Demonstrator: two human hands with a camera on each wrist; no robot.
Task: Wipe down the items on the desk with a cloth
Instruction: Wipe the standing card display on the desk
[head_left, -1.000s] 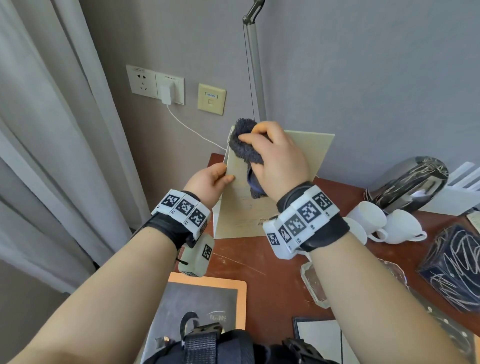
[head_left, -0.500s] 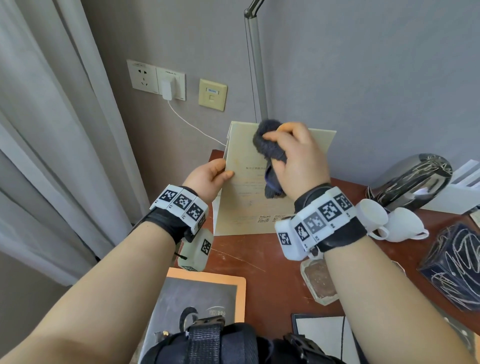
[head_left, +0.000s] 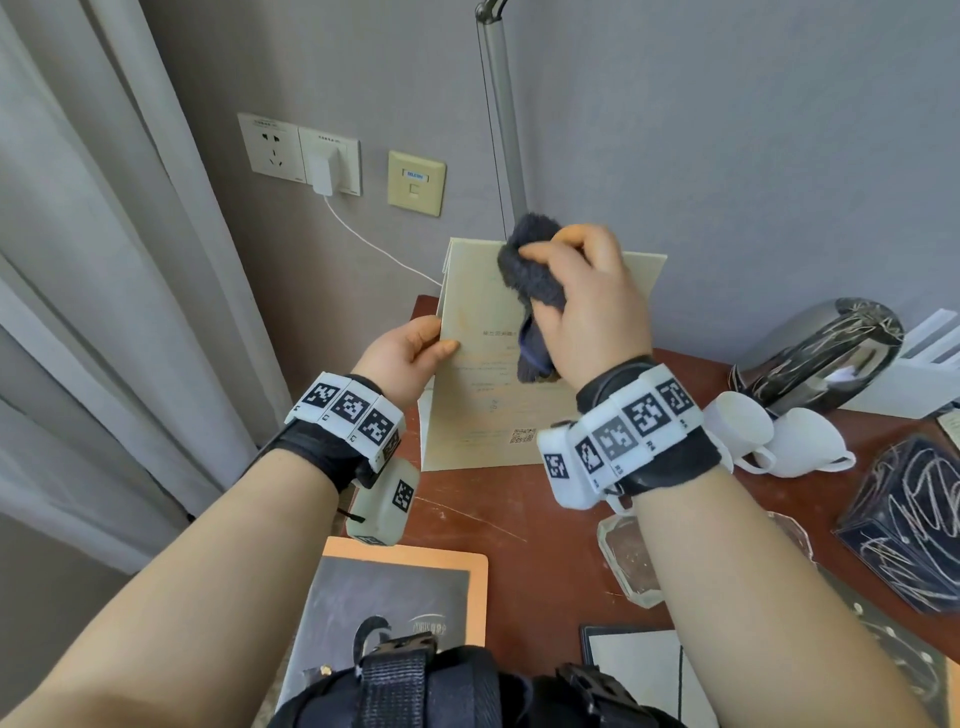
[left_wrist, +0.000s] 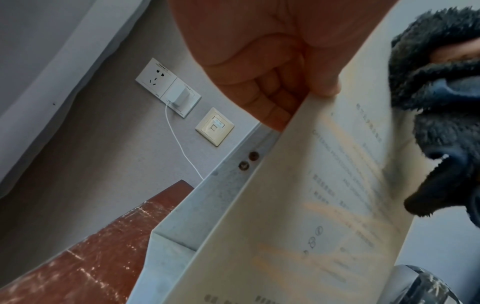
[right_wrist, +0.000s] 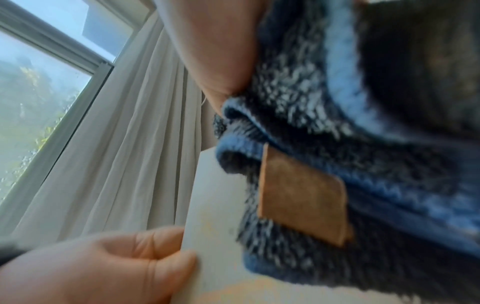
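**Inspector:** Start at the fingers. What has the right hand (head_left: 587, 306) got?

**Assistant:** Its fingers are curled round a bunched dark blue fleece cloth (head_left: 530, 275), thumb on top. The wad is pressed flat against the printed face of a cream folded card (head_left: 488, 395), near the upper edge. The right wrist view shows a tan label (right_wrist: 301, 195) sewn on the cloth, and fleece lying directly on the card.

**Inspector:** And the left hand (head_left: 410, 358)?

**Assistant:** It pinches the card's left edge about halfway up, thumb on the front, the other fingers folded behind, as the left wrist view confirms. That hand steadies; it does no wiping.

**Inspector:** How does the card stand?

**Assistant:** Upright, long axis vertical, leaning back a little. Its foot is at the back left corner of the red-brown desk (head_left: 519, 545); whether it rests there or is lifted just clear, I cannot tell.

**Inspector:** The relation that governs the next stroke?

**Assistant:** The unwiped face lies below the cloth, toward the QR code (head_left: 522, 435) near the bottom. My judgement: a downward pass along the long axis, right hand working, left resisting the push.

**Inspector:** Anything else awaiting attention?

**Assistant:** Two white cups (head_left: 779, 441) and a steel kettle (head_left: 821, 353) to the right, well apart from the card; a glass ashtray (head_left: 628, 561) nearer the body.

**Inspector:** Risk?

**Assistant:** Thin card; heavy pressure could buckle it at the pinch.
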